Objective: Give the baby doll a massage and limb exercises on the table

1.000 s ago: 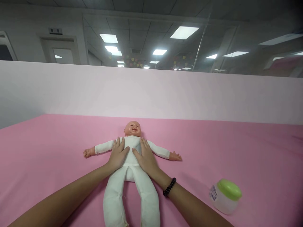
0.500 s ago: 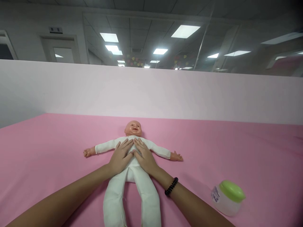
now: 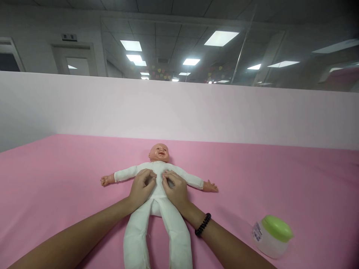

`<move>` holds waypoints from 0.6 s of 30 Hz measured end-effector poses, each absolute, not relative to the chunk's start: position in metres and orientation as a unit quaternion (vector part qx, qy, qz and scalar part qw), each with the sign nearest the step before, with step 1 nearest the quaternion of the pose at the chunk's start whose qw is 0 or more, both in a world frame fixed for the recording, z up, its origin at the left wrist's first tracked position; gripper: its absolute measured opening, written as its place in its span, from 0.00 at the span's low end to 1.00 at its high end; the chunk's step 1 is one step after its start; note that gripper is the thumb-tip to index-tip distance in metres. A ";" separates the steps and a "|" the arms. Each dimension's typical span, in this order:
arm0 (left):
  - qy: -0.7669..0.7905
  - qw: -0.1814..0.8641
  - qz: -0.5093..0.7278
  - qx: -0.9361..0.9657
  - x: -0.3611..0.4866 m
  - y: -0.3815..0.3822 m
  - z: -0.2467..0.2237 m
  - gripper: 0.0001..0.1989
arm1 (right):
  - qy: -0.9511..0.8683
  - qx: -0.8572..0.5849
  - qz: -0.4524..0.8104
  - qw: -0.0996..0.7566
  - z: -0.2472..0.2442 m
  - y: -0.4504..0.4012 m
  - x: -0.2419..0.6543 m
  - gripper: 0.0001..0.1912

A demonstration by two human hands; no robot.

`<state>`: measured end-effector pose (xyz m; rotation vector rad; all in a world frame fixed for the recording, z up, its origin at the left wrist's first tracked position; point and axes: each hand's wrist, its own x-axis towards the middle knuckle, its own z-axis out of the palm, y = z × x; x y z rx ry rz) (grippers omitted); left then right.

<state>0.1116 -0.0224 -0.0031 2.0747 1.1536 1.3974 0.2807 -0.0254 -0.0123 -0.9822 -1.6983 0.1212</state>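
A baby doll (image 3: pixel 159 186) with a white cloth body lies face up, its arms spread wide and its head away from me. My left hand (image 3: pixel 142 187) rests on the left side of its chest, fingers curled and thumb near the fingertips, with nothing seen between them. On the right side of the chest is my right hand (image 3: pixel 176 188), curled the same way, its thumb and fingertips not quite touching. A narrow strip of white cloth shows between the two hands. A black coiled band (image 3: pixel 202 225) circles my right wrist.
A clear jar with a green lid (image 3: pixel 273 237) stands at the lower right on the pink surface (image 3: pixel 238 168). Behind runs a low white wall (image 3: pixel 179 108), with a glass pane, ceiling lights and a door (image 3: pixel 74 59) beyond.
Both hands have gone from lying flat with fingers stretched out to curled, with fingertips drawn back toward the thumbs. They are slightly farther apart. The doll lies as before.
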 end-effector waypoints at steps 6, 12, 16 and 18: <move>0.422 0.195 0.408 0.786 0.113 -0.020 0.001 0.22 | -0.790 -0.411 0.141 0.433 -0.008 -0.020 0.285 0.24; 0.545 0.202 0.286 0.762 0.116 -0.015 0.001 0.33 | -0.782 -0.507 0.156 0.327 -0.003 -0.018 0.286 0.34; 0.577 0.217 0.335 0.713 0.115 -0.012 -0.007 0.36 | -0.709 -0.579 0.148 0.376 -0.007 -0.020 0.282 0.39; 0.551 0.208 0.375 0.716 0.113 -0.013 -0.009 0.32 | -0.677 -0.578 0.127 0.438 -0.010 -0.021 0.280 0.33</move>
